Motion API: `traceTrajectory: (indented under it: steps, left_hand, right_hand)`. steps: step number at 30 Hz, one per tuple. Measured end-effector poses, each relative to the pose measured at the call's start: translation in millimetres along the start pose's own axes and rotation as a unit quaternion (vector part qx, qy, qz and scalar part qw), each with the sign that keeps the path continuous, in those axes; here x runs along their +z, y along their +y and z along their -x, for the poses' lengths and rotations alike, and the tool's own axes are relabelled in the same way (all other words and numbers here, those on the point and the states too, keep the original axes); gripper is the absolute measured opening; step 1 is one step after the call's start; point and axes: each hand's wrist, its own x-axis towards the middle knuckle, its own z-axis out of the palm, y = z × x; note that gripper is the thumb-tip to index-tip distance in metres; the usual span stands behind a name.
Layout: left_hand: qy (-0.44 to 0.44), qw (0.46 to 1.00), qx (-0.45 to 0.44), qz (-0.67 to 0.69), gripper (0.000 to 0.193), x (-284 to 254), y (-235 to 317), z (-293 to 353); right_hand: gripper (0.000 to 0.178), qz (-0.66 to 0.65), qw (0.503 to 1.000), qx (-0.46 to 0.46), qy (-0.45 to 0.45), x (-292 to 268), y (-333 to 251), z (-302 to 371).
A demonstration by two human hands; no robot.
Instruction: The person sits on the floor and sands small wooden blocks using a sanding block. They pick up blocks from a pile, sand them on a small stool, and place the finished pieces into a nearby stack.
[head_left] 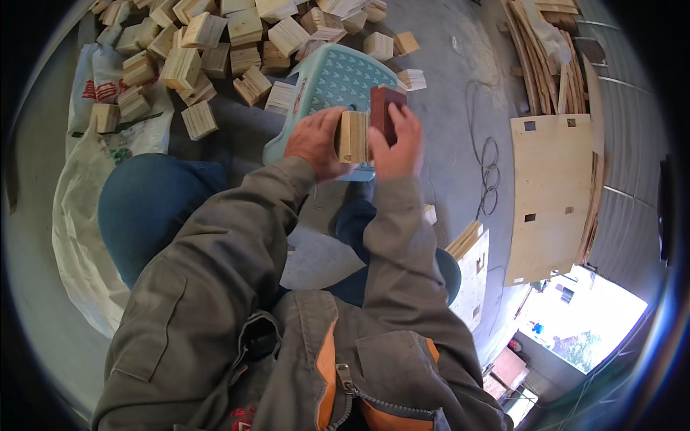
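My left hand (315, 144) is wrapped round the left side of a small layered wooden block (354, 136), fingers on its far side and thumb on the near one. In my right hand (399, 147) is a dark red rectangular block (384, 102), which looks like a sanding block. It stands on edge against the right side of the wooden block; the meeting faces are hidden. Both are held over a light green plastic stool (338, 72) with a patterned top.
Many loose wooden blocks (205, 30) lie in a heap beyond the stool. White woven sacking (90, 244) is spread at the left. On the right are a coiled cable (489, 176), a plywood panel (550, 190) with square holes and long wood strips (535, 54).
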Motion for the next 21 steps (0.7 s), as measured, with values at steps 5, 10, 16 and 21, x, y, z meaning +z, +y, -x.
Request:
traceTrajectory:
  steps: [5,10,16,21]
  left_hand:
    - [0.008,1.000,0.004,0.005,0.100,-1,5,3]
    - [0.008,1.000,0.015,0.013,0.098,1,-1,-2]
    - [0.012,1.000,0.005,0.005,0.101,3,-1,3]
    - [-0.007,1.000,-0.005,0.013,0.105,4,4,0]
  right_hand:
    - [0.067,0.005,1.000,0.009,0.012,-32,-30,89]
    - [0.067,-0.005,0.999,0.009,0.033,-33,-45,109]
    - [0.061,0.016,0.998,0.006,0.053,-19,-31,73]
    - [0.058,0.018,0.998,0.041,0.035,3,-4,-14]
